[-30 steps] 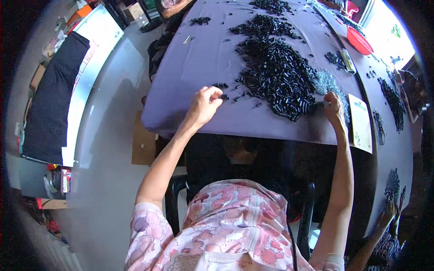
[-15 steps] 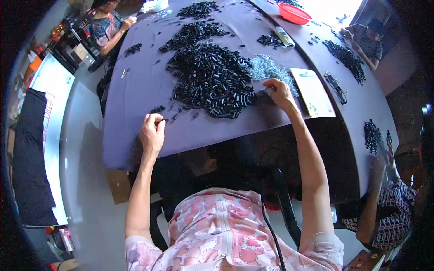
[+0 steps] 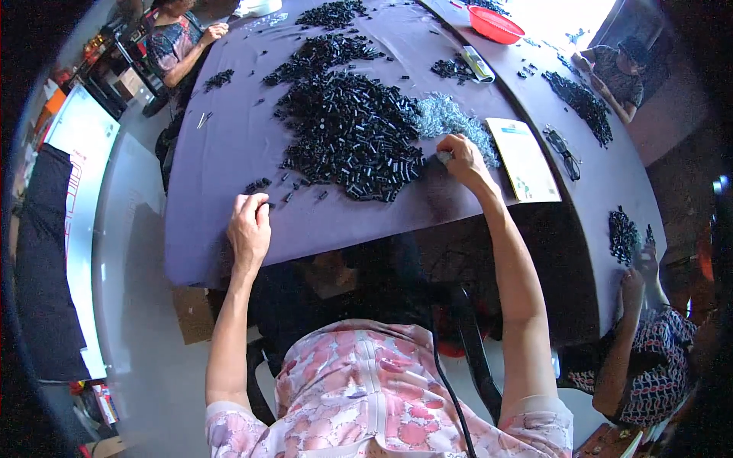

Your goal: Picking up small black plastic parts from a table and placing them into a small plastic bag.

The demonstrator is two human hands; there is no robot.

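A large heap of small black cylindrical pieces (image 3: 347, 137) lies on the cloth-covered table. Beside its right edge is a pile of small clear plastic pieces (image 3: 450, 122). My right hand (image 3: 466, 164) is at the near edge of that pile, thumb and fingers pinched on a small whitish clear piece (image 3: 444, 156). To the left, my left hand (image 3: 250, 225) is closed with thumb and forefinger together, right next to a little cluster of black pieces (image 3: 258, 185). What the left fingertips hold, if anything, is too small to make out.
A booklet (image 3: 523, 160) lies right of the clear pile, with glasses (image 3: 563, 153) beyond it. A red basket (image 3: 495, 24) stands far right. Tweezers (image 3: 204, 120) lie left. Co-workers sit at far left (image 3: 179, 46), far right (image 3: 622, 76) and near right (image 3: 649, 366).
My right hand has drawn slightly nearer, and the whitish piece shows more plainly in its fingers. My left hand stays by the small black cluster. The whole view has shifted a little.
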